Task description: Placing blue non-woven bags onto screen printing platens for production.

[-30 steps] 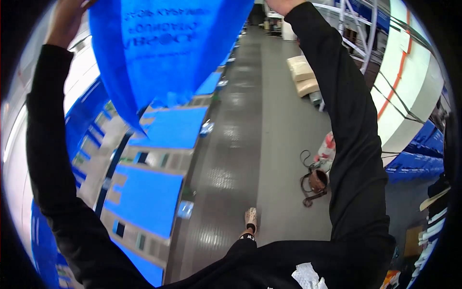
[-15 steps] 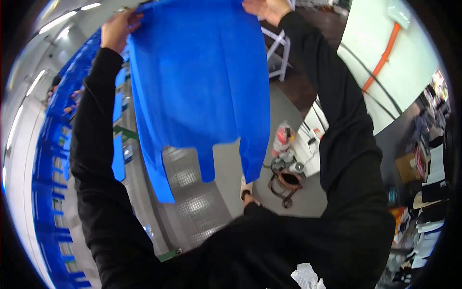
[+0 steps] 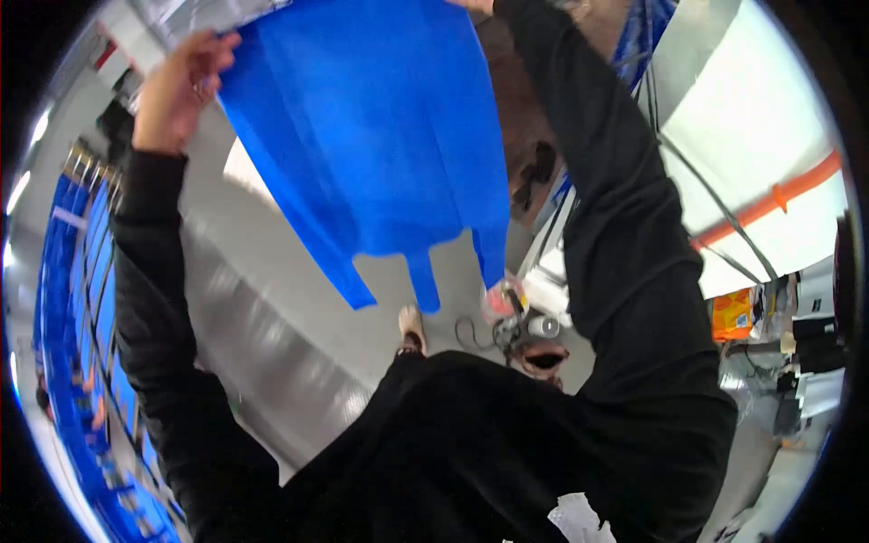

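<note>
A blue fabric bag (image 3: 362, 145) is held up in front of me, hanging spread out with strap-like tabs at its lower edge, above my foot (image 3: 412, 326). My left hand (image 3: 181, 95) grips its upper left corner, fingers bent over the edge. My right hand (image 3: 472, 5), mostly cut off by the top of the frame, holds the upper right edge.
Beside my right arm is a white panel (image 3: 742, 100) with an orange pipe (image 3: 778, 199) and cables. On the floor lie a brown pouch-like item (image 3: 543, 360) and a red-and-white object (image 3: 496, 299). Blue racks (image 3: 77, 290) line the left; mixed goods (image 3: 806, 344) sit far right.
The view has swung round, the rows of blue pieces shifting leftward. The bag, first raised high with printing visible, now hangs showing a plain side and its lower tabs.
</note>
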{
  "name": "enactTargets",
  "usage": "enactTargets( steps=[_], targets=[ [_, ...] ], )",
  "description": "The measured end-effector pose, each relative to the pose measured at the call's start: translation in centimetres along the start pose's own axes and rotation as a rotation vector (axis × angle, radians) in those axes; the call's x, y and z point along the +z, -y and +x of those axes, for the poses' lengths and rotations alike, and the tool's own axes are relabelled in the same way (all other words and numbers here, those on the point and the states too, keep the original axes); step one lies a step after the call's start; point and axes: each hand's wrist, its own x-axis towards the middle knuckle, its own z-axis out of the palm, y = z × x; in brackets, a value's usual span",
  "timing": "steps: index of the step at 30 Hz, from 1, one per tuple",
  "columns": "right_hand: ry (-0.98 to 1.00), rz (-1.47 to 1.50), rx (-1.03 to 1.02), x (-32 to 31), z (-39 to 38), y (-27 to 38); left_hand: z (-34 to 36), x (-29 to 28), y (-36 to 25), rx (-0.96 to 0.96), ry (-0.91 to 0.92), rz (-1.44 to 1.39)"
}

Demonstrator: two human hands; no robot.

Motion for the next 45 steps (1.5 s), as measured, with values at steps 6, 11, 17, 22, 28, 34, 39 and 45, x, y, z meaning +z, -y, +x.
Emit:
enactTargets(
  steps=[6,11,17,22,28,34,39,45],
  targets=[
    [-0.257,-0.291,0.042,-7.8,6.7,-1.7,4.2,12.4,11.8,-0.252,0.059,-0.441],
    [-0.465,-0.431,0.099,-14.7,13.6,1.2,11.8,18.1,17.4,-0.363,0.082,-0.654],
    [-0.719,-1.092,-0.571,-23.5,19.6,4.7,35.7,23.7,23.9,-0.374,0.190,-0.743],
    [-0.710,-1.295,-0.951,-19.7,20.0,7.1,58.2,28.6,24.2,-0.364,0.416,-0.516],
    [-0.632,-1.384,-0.801,-17.6,26.6,8.3,77.9,36.4,19.3,-0.242,0.520,-0.306],
    [-0.334,-1.238,-0.859,-18.8,36.9,9.9,90.5,39.8,11.7,0.008,0.680,-0.060],
    [-0.228,-1.150,-1.226,-27.6,53.1,23.3,95.0,42.9,11.9,0.203,1.023,-0.119],
    [0.630,-0.911,-0.498,-33.9,72.7,28.1,101.0,42.7,13.3,0.354,1.094,0.011]
  ],
)
